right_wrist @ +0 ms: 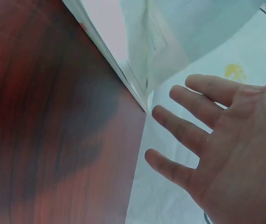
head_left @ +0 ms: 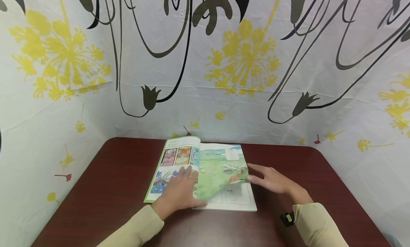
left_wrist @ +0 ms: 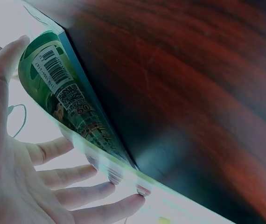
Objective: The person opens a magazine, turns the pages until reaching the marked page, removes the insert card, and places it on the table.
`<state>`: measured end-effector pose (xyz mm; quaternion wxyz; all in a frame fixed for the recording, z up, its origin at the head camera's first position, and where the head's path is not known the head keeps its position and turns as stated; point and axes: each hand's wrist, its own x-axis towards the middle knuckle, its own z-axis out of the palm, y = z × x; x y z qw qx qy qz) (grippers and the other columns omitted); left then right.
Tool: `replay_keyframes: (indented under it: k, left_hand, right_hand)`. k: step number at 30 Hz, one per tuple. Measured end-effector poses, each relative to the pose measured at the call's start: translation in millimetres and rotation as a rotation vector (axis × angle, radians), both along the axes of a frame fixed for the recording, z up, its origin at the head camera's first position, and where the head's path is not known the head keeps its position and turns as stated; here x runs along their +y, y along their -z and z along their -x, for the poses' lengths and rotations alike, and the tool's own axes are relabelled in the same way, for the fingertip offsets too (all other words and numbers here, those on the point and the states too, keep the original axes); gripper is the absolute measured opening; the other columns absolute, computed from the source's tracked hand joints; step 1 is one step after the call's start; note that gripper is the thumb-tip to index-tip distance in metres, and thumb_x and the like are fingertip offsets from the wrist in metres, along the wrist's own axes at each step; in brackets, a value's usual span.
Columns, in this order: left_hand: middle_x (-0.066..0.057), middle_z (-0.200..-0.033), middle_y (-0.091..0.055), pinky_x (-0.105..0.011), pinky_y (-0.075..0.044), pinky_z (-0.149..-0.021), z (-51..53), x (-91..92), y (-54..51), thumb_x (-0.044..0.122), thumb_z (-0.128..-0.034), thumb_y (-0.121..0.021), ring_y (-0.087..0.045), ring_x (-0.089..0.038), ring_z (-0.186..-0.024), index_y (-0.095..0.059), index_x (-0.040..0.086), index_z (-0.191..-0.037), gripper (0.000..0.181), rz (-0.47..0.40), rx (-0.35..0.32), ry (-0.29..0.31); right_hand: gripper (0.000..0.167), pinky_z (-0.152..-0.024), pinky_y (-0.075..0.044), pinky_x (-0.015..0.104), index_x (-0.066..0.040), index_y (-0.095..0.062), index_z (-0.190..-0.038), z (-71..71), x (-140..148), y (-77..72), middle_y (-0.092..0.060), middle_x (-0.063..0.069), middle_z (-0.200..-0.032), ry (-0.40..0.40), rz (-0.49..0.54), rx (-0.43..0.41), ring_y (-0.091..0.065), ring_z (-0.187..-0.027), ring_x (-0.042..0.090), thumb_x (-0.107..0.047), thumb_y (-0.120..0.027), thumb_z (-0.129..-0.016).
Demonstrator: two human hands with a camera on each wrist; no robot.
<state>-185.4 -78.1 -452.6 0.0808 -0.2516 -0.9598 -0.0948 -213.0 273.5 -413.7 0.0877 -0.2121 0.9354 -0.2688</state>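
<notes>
An open book point(head_left: 237, 199) lies on the table, with a green illustrated page point(head_left: 211, 168) lifted and slanting over its right side. The left hand point(head_left: 180, 192) rests spread on the left page; in the left wrist view the fingers of this hand point(left_wrist: 35, 177) lie straight along the page beside a green back cover point(left_wrist: 53, 79) with a barcode. At the lifted page's right edge is the right hand point(head_left: 275, 181), thumb and fingers extended. The right wrist view shows that hand point(right_wrist: 231, 140) with fingers spread near the pages point(right_wrist: 105, 28); whether it touches them I cannot tell.
The dark red wooden table point(head_left: 112, 183) extends around the book. Behind and beside it hangs a white cloth point(head_left: 189, 69) with yellow and grey floral prints. A black device point(head_left: 287, 219) is on the right wrist by the sleeve point(head_left: 317, 222).
</notes>
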Motion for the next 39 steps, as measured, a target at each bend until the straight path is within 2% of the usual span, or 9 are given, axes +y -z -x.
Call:
replay_keyframes:
  k: [4,8,12,15,20,25,29,34,39]
  left_hand:
    - [-0.018,-0.133,-0.054,-0.054,-0.051,-0.078,-0.1,-0.8,-1.0,0.08,-0.0666,-0.067,-0.053,-0.038,-0.116,-0.057,0.008,-0.125,0.093,0.002,0.003,0.003]
    - [-0.018,-0.134,-0.053,-0.055,-0.051,-0.078,-0.2,-1.4,-2.5,0.078,-0.0686,-0.068,-0.053,-0.037,-0.117,-0.057,0.008,-0.126,0.091,-0.009,-0.002,0.006]
    - [-0.019,-0.136,-0.052,-0.055,-0.051,-0.076,-0.3,-1.9,-3.3,0.075,-0.0699,-0.07,-0.053,-0.037,-0.117,-0.057,0.008,-0.128,0.089,-0.023,-0.002,0.011]
    - [-0.02,-0.138,-0.051,-0.057,-0.051,-0.078,0.1,-2.3,-3.4,0.072,-0.0715,-0.07,-0.052,-0.038,-0.121,-0.055,0.009,-0.133,0.09,-0.03,-0.003,0.011]
    - [-0.021,-0.145,-0.047,-0.061,-0.05,-0.083,-0.1,-3.2,-5.2,0.068,-0.0746,-0.071,-0.049,-0.039,-0.129,-0.049,0.01,-0.143,0.092,-0.019,0.011,0.009]
    - [-0.018,-0.158,-0.033,-0.062,-0.048,-0.09,-0.8,-2.4,-6.6,0.063,-0.0752,-0.074,-0.043,-0.037,-0.136,-0.033,0.013,-0.154,0.102,0.003,0.081,0.036]
    - [-0.016,-0.164,-0.018,-0.065,-0.04,-0.1,-2.1,-0.8,-7.3,0.059,-0.0736,-0.078,-0.032,-0.036,-0.144,-0.022,0.017,-0.159,0.11,0.021,0.181,0.074]
    - [-0.015,-0.166,-0.01,-0.065,-0.029,-0.108,-2.9,0.9,-8.0,0.054,-0.0709,-0.082,-0.015,-0.034,-0.151,-0.023,0.023,-0.159,0.111,0.07,0.349,0.147]
    - [-0.006,-0.166,-0.015,-0.066,-0.012,-0.113,-2.3,1.4,-8.4,0.047,-0.0731,-0.081,-0.008,-0.028,-0.153,-0.033,0.028,-0.156,0.098,0.138,0.405,0.22]
  right_hand:
    - [0.063,-0.107,-0.032,0.061,-0.002,-0.044,-0.149,0.1,7,-5.4,-0.046,0.017,-0.15,0.064,0.036,-0.042,-0.038,-0.14,0.039,-0.048,-0.038,-0.105]
    - [0.066,-0.107,-0.032,0.062,-0.003,-0.046,-0.147,1.3,10,-3.4,-0.047,0.019,-0.149,0.093,-0.046,-0.067,-0.038,-0.14,0.042,-0.051,-0.039,-0.104]
    - [0.072,-0.103,-0.037,0.062,-0.001,-0.047,-0.146,0.5,10,5.5,-0.05,0.021,-0.145,0.046,-0.155,-0.062,-0.043,-0.135,0.043,-0.054,-0.053,-0.097]
    - [0.082,-0.101,-0.04,0.061,0.0,-0.049,-0.144,-1.3,8,12.4,-0.051,0.02,-0.144,-0.01,-0.186,-0.035,-0.047,-0.133,0.042,-0.053,-0.07,-0.086]
    - [0.094,-0.1,-0.031,0.071,-0.006,-0.051,-0.144,-3.7,1,20.0,-0.045,0.022,-0.149,-0.087,-0.197,0.0,-0.039,-0.137,0.047,-0.053,-0.085,-0.069]
    - [0.095,-0.099,-0.025,0.077,-0.011,-0.056,-0.142,-4.3,-4,23.8,-0.043,0.021,-0.151,-0.134,-0.2,0.002,-0.03,-0.141,0.05,-0.049,-0.089,-0.061]
    - [0.092,-0.099,-0.023,0.078,-0.011,-0.057,-0.141,-4.1,-6,25.0,-0.045,0.02,-0.15,-0.138,-0.206,-0.018,-0.032,-0.141,0.048,-0.043,-0.09,-0.061]
    - [0.092,-0.1,-0.025,0.076,-0.01,-0.057,-0.14,-3.1,-7,26.7,-0.046,0.02,-0.15,-0.137,-0.22,-0.018,-0.034,-0.14,0.047,-0.042,-0.091,-0.061]
    - [0.09,-0.101,-0.028,0.073,-0.01,-0.058,-0.14,-2.4,-8,27.8,-0.047,0.02,-0.149,-0.141,-0.234,-0.004,-0.038,-0.139,0.046,-0.041,-0.091,-0.061]
